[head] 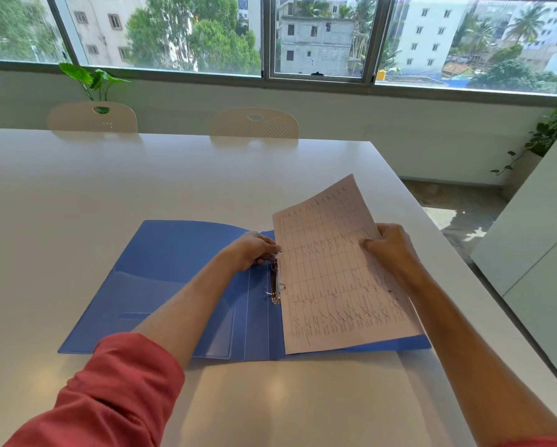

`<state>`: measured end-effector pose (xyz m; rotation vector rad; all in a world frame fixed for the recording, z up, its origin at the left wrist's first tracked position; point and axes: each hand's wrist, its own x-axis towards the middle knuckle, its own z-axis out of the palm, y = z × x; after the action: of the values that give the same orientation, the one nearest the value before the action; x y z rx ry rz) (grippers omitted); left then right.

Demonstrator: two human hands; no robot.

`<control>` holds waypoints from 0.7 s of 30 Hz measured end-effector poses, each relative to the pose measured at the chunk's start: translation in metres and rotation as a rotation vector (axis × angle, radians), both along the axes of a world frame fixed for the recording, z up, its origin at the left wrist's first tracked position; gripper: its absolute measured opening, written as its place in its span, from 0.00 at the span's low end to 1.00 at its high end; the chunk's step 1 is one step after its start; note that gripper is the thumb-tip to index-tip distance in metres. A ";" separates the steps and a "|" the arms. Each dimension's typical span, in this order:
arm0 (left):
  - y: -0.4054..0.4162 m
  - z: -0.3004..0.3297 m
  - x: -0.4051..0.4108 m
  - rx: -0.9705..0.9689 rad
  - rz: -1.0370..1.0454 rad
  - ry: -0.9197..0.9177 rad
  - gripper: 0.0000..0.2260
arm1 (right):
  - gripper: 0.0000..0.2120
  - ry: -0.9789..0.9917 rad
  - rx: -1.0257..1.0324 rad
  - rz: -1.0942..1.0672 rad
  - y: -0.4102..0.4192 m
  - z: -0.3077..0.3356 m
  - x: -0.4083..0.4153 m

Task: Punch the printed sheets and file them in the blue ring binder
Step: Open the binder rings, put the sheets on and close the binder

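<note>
The blue ring binder (174, 275) lies open flat on the white table (141, 182). Its metal ring mechanism (274, 285) runs along the spine, with the lower ring standing open. A printed sheet (332, 275) with a table of rows and pen marks rests over the binder's right half, its far end lifted. My left hand (254, 250) pinches the sheet's left edge at the upper ring. My right hand (390, 246) grips the sheet's right edge and holds it tilted up. No punch is in view.
Two cream chairs (254, 124) stand at the table's far side under the window. The table's right edge (464, 269) runs close to my right arm. A white cabinet (535, 253) stands to the right, with plants (93, 82) in the corners.
</note>
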<state>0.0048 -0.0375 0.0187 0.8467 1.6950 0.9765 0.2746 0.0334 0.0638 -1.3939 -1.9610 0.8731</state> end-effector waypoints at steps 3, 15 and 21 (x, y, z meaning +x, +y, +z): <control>0.001 0.000 0.001 -0.003 -0.021 0.030 0.06 | 0.05 0.013 -0.027 0.004 0.001 -0.003 0.004; -0.002 -0.004 -0.004 0.023 -0.050 0.015 0.09 | 0.05 0.089 -0.063 0.031 0.000 0.000 0.000; -0.001 -0.004 -0.006 0.005 -0.066 0.094 0.08 | 0.05 0.110 -0.060 0.040 -0.003 0.001 -0.002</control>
<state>-0.0016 -0.0387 0.0145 0.9590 1.7332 0.9088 0.2725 0.0307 0.0646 -1.3151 -1.8991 1.0126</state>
